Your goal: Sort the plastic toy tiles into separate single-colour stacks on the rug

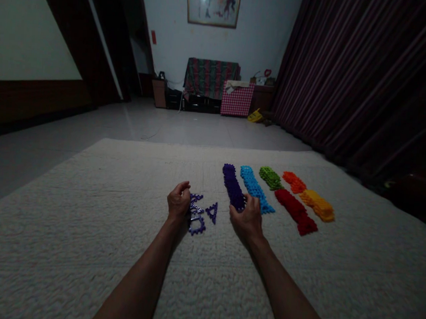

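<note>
My right hand (247, 218) has its thumb and fingers closed around the near end of a long row of stacked purple plastic tiles (232, 184). My left hand (179, 200) is curled, fingers bent inward; whatever it may hold is hidden. Just right of it, loose purple pieces with knobbed edges lie on the mat: a square frame (197, 224), partly covered by the hand, and some triangular ones above it. A separate purple triangle frame (212, 212) lies between my two hands. Beside the purple row runs a light blue row (254, 187), close to my right fingers.
Farther right lie green (270, 178), orange (294, 182), red (295, 211) and yellow (317, 205) rows of pieces. All rest on a pale quilted mat (108, 211). Dark curtains (330, 66) hang at the right; a cloth-covered cabinet (211, 79) stands by the far wall.
</note>
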Motion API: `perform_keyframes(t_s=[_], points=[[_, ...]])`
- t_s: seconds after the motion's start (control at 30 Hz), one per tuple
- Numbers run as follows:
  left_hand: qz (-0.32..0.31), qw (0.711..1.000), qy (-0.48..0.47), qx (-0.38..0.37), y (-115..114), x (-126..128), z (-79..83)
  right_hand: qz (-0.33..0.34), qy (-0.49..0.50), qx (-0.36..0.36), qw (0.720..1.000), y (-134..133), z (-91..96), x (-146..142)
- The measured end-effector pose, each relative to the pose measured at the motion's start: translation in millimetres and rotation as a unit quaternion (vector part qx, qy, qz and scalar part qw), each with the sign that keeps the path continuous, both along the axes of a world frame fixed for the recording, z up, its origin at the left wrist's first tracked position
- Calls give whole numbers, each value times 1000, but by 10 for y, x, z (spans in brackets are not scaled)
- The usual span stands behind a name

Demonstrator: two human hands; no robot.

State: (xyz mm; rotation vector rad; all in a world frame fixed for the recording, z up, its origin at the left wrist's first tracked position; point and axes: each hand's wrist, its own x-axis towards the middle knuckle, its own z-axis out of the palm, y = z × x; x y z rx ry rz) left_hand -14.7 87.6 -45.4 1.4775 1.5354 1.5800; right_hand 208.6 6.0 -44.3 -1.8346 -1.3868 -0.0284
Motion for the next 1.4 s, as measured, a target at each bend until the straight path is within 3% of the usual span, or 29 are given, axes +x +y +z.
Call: perform_keyframes(t_s=[0.63, 1.0, 1.07, 1.17, 1.27, 1.4], points=[[13, 1000, -7, -13, -10, -1, -52, -40, -43, -67, 996, 60, -24, -29], [21, 1000, -8, -13, -15, 4, -40, -24, -14, -17, 999, 59, -40, -2], [23, 1000, -8, -11, -19, 6, -36, 11, 17, 19, 1000, 41, -8, 1], [26, 1000, -13, -8, -24, 10, -25, 132, 51, 41, 989, 1, 56, -19], [27, 999, -16, -5, -24, 12, -17, 268, 70, -7, 961, -46, 125, -75], [26, 999, -23, -11, -8, 12, -33, 350, 78, -49, 932, -93, 206, -161]])
